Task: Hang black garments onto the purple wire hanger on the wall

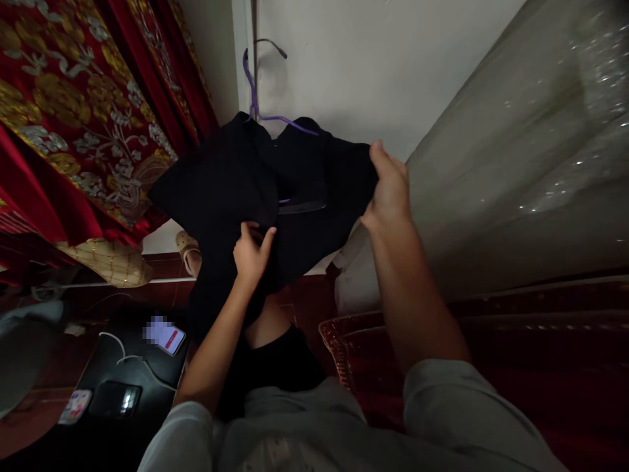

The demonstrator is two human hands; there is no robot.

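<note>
A dark, nearly black shirt [221, 177] with a collar hangs in front of me on a purple hanger [285, 120]. The hanger's hook is up at the edge of the white door. My right hand [392, 190] grips the shirt's right end, by the sleeve, with its thumb on top and the other fingers hidden behind the cloth. Lower down, at the front of the shirt, my left hand [252, 252] is closed on the fabric with bent fingers. Shadow hides the exact pinch. The cloth is spread between both hands.
Red embroidered curtain cloth [73, 85] hangs at left; a plastic-wrapped bulk [491, 170] leans at right. A dark low table [142, 321] holds a lit phone [171, 339], a dark phone [115, 400] and a white cable [147, 370]. A beige clog [187, 249] is near the wall.
</note>
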